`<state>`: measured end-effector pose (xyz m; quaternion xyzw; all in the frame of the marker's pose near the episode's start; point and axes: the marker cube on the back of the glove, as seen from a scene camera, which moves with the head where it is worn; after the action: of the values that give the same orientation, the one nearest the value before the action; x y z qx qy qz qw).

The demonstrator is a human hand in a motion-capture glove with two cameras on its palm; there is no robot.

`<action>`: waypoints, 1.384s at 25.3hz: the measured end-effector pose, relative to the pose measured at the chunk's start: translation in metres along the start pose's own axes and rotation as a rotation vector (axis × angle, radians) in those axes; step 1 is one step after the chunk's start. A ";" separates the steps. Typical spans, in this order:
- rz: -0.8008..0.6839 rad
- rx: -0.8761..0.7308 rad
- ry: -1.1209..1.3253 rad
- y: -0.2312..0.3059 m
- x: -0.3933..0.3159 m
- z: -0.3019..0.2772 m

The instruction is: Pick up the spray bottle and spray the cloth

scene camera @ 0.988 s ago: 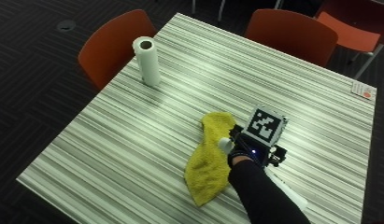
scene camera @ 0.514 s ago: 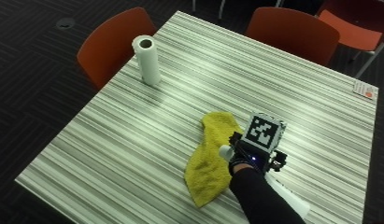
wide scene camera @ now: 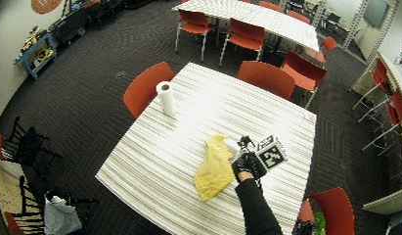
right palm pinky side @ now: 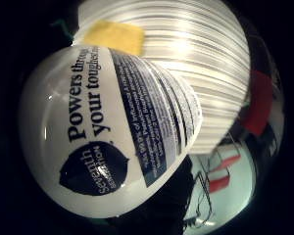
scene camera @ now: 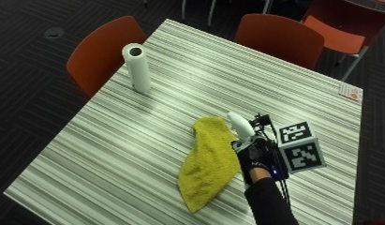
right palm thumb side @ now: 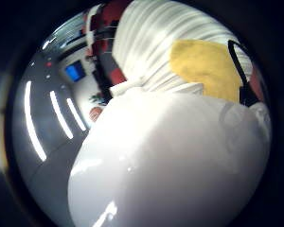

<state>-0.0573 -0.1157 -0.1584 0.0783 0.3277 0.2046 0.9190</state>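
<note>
Just beside the crumpled yellow cloth (scene camera: 211, 164) on the striped table (scene camera: 148, 122), the black-gloved right hand (scene camera: 257, 157) is wrapped around the white plastic spray bottle (scene camera: 240, 125), whose body fills both palm views. Its nozzle rises beyond the fingers, toward the cloth's near edge. Likely risk: the nozzle looks aimed past the cloth, so mist could land on bare tabletop; the tall white paper-towel roll (scene camera: 137, 68) stands well away.

This looks like a canteen or break room: around the square striped laminate table (wide scene camera: 188, 122) stand moulded red plastic chairs (wide scene camera: 269, 78), beyond it a second long striped table (wide scene camera: 259, 17) ringed by the same chairs, all on dark patterned carpet (wide scene camera: 90, 83).
</note>
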 end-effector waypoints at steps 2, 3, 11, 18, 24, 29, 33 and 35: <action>-0.103 0.023 -0.133 0.006 0.003 -0.003; -0.154 0.036 -0.197 0.009 0.006 -0.004; -0.338 0.206 -0.520 0.029 0.020 -0.011; -0.321 0.216 -0.499 0.026 0.016 -0.005; -0.345 0.163 -0.544 0.035 -0.033 0.021; -0.393 0.052 -0.597 0.051 -0.089 0.055; -0.452 -0.004 -0.590 0.051 -0.122 0.079; -0.479 -0.012 -0.571 0.044 -0.128 0.090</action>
<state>-0.1043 -0.1312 -0.0040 0.0481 0.0662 -0.0445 0.9957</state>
